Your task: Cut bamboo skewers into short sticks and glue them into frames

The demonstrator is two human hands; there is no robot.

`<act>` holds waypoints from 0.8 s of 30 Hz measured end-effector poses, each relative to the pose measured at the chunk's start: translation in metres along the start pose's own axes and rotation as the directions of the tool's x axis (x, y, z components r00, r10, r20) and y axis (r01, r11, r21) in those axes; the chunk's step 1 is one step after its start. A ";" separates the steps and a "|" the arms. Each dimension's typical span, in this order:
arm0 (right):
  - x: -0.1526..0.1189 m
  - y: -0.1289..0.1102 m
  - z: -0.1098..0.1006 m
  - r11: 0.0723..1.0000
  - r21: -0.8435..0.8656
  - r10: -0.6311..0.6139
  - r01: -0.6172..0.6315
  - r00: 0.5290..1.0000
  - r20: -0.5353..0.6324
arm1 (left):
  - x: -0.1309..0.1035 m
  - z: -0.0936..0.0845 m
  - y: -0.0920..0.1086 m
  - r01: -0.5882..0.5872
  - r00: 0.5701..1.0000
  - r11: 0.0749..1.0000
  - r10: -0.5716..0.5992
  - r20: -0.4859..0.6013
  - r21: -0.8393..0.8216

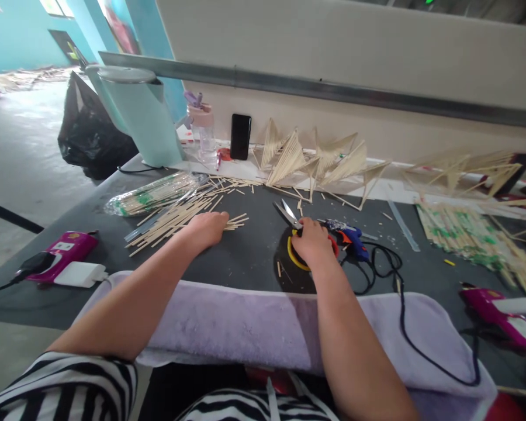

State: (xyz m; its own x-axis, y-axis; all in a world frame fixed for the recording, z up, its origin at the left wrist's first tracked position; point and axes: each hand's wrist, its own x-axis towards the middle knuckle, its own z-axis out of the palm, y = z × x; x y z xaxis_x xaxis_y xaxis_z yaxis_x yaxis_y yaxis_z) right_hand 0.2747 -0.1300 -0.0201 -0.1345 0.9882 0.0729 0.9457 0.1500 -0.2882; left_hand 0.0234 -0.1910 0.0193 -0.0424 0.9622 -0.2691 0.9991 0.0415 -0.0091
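Left hand (208,229) rests flat, fingers loose, on loose bamboo sticks (179,217); right hand (312,241) closes on scissors (289,216) (glue gun (353,240) just beside). Several finished stick frames (315,158) stand at the counter (245,257) back; many sticks uncut.

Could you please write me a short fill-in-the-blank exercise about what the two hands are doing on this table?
1. The left hand rests on a pile of thin wooden ____.
2. The right hand is on a pair of ____ with yellow and red handles.
3. Just right of that hand lies a blue ____ gun with a black cord.
4. Both forearms cross a ____ towel.

Missing words: sticks; scissors; glue; purple
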 end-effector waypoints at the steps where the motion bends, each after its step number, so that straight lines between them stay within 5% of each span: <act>1: 0.001 0.003 0.002 1.000 -0.017 -0.006 0.006 1.000 0.024 | -0.001 -0.002 -0.003 -0.014 1.000 1.000 0.014 0.021 0.006; 11: 0.015 0.009 0.010 0.992 -0.092 -0.072 0.084 0.990 0.125 | -0.019 0.011 0.018 -0.194 0.981 0.973 0.193 -0.017 -0.129; 14: 0.016 0.011 0.000 0.978 0.196 0.039 -0.068 0.988 0.148 | -0.026 0.015 0.025 -0.224 0.974 0.964 0.217 -0.068 -0.141; 16: 0.014 0.002 -0.009 0.853 0.492 0.080 -0.173 0.975 0.206 | -0.028 0.018 0.026 -0.237 0.969 0.960 0.224 -0.101 -0.148; 19: 0.015 -0.037 -0.017 0.676 0.710 0.053 -0.194 0.975 0.216 | -0.028 0.023 0.025 -0.272 0.958 0.949 0.252 -0.135 -0.159; 24: 0.045 -0.140 0.000 0.661 0.743 -0.100 -0.105 0.969 0.225 | -0.020 0.040 0.023 -0.366 0.912 0.922 0.328 -0.245 -0.125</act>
State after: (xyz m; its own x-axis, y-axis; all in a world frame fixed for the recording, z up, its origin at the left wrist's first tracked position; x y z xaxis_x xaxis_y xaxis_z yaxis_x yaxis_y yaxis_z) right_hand 0.1363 -0.1062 0.0235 -0.2913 0.9496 -0.1159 0.4189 0.0178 -0.9078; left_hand 0.0471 -0.2205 -0.0144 0.2887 0.9573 -0.0127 0.9367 -0.2797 0.2107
